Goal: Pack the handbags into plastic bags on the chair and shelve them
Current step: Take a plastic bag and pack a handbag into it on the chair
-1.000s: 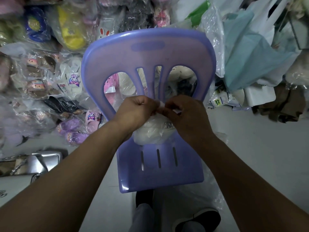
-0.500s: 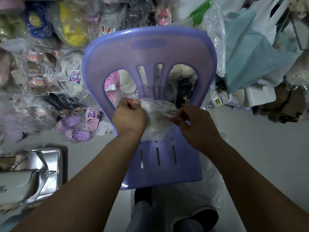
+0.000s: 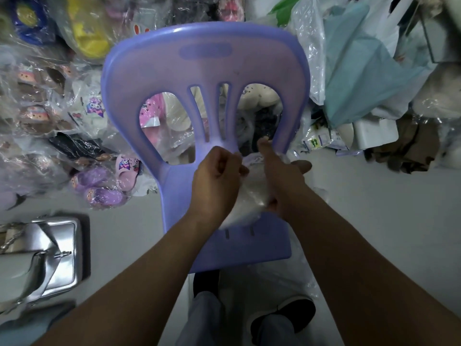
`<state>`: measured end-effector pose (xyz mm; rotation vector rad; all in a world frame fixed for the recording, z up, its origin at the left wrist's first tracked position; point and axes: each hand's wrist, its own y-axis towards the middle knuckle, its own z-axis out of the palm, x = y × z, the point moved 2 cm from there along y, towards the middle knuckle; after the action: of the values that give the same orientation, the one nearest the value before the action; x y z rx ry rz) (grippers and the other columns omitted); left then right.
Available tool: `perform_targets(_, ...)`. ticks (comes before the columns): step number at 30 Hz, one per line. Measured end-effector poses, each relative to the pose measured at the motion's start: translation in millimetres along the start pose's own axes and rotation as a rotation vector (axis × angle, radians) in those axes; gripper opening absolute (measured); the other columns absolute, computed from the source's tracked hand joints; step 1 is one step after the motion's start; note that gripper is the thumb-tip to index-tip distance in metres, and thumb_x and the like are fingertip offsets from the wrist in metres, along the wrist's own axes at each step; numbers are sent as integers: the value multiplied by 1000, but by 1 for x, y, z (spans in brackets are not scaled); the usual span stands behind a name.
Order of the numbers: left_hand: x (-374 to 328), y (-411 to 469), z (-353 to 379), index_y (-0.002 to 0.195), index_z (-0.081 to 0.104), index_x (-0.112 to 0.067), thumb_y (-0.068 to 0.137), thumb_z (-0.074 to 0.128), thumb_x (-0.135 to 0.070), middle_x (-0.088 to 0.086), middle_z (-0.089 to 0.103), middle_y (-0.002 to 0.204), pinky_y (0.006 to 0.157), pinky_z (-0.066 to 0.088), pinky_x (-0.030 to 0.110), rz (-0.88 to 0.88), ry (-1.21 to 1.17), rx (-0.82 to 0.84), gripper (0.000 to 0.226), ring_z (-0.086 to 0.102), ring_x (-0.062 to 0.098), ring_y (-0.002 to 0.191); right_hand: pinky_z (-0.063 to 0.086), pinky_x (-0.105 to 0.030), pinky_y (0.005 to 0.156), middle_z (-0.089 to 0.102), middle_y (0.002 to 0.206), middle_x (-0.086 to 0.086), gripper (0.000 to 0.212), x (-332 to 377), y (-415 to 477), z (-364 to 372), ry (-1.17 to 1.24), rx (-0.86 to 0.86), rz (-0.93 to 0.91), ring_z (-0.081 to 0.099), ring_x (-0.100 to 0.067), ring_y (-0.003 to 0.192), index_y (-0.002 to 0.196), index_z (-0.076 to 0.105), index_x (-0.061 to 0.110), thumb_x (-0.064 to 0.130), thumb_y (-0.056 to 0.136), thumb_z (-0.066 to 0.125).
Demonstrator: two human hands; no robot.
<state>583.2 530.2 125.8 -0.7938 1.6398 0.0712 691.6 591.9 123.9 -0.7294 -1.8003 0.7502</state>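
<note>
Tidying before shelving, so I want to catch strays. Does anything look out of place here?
Yes: a shiny silver handbag lies on the grey floor at lower left, its chain strap sprawled, away from the purple plastic chair where the left hand pinches a clear plastic bag. It looks unbagged.

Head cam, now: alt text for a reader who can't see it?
Two hands work a clear plastic bag over the seat of a purple plastic chair: the left hand pinches its edge, the right hand lies straight-fingered against it. A silver handbag lies on the floor at left.
</note>
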Motion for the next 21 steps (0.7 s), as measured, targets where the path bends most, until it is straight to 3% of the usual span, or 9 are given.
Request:
perform_targets(2, 6, -8, 9, 81, 58, -9, 102, 51, -24, -2, 74, 71, 59, 49, 31, -230, -248, -13, 27, 60, 15, 53, 56, -43, 84, 58, 123, -12, 131, -9, 3, -5, -132, -22, -66, 63, -29, 101, 127, 40, 28, 94, 17, 69)
perform_targets(3, 14, -10, 11, 85, 60, -8, 103, 48, -23, -2, 74, 71, 58, 50, 30, -369, -348, -47, 26, 62, 15, 53, 56, -43, 86, 56, 123, -12, 131, -13, 1, -7, -169, -21, -96, 62, -30, 103, 131, 32, 26, 83, 22, 78)
perform_targets(5, 34, -15, 11, 92, 63, -6, 101, 45, -17, 1, 73, 75, 57, 52, 30, -547, -437, -113, 23, 67, 19, 61, 54, -45, 92, 55, 124, -12, 112, -20, -2, -12, -268, -27, -141, 61, -34, 108, 136, 22, 24, 53, 49, 86)
perform_targets(8, 64, -21, 3, 102, 61, -2, 94, 55, -22, 12, 67, 86, 64, 58, 39, -495, -258, -228, 22, 69, 32, 79, 51, -39, 93, 60, 122, -8, 82, -25, 0, -24, -348, -41, -231, 61, -33, 108, 141, 34, 20, 29, 74, 81)
perform_targets(11, 68, -26, -2, 105, 61, 5, 86, 62, -31, 28, 65, 103, 81, 51, 44, -395, 89, -228, 41, 63, 42, 100, 50, -36, 96, 59, 117, -2, 69, -22, -3, -38, -282, -46, -310, 61, -28, 111, 135, 45, 19, 24, 76, 80)
perform_targets(13, 57, -31, 0, 116, 57, 6, 90, 60, -40, 31, 61, 117, 87, 48, 46, -399, 135, -223, 53, 59, 44, 106, 48, -32, 93, 55, 112, 5, 70, -15, -12, -56, -231, -36, -346, 59, -20, 106, 134, 48, 19, 22, 74, 84)
perform_targets(15, 34, -37, 4, 132, 52, -7, 84, 54, -63, 22, 60, 129, 99, 46, 52, -461, 125, -225, 73, 57, 40, 114, 46, -26, 86, 55, 113, 9, 74, -2, -25, -82, -167, -24, -359, 57, -13, 101, 135, 49, 20, 21, 71, 87)
perform_targets(18, -12, -47, 13, 147, 39, -23, 61, 36, -89, 6, 53, 143, 108, 40, 53, -538, 111, -221, 108, 52, 34, 125, 56, -36, 91, 66, 118, 5, 78, 21, -57, -132, -11, -1, -397, 66, -13, 105, 131, 55, 21, 21, 60, 88)
perform_targets(21, -82, -65, 24, 146, 43, -25, 66, 36, -89, 4, 54, 144, 110, 38, 50, -467, 91, -178, 103, 53, 32, 126, 56, -31, 92, 67, 117, 12, 74, 48, -102, -186, 44, -7, -509, 66, -1, 103, 128, 55, 25, 19, 62, 88)
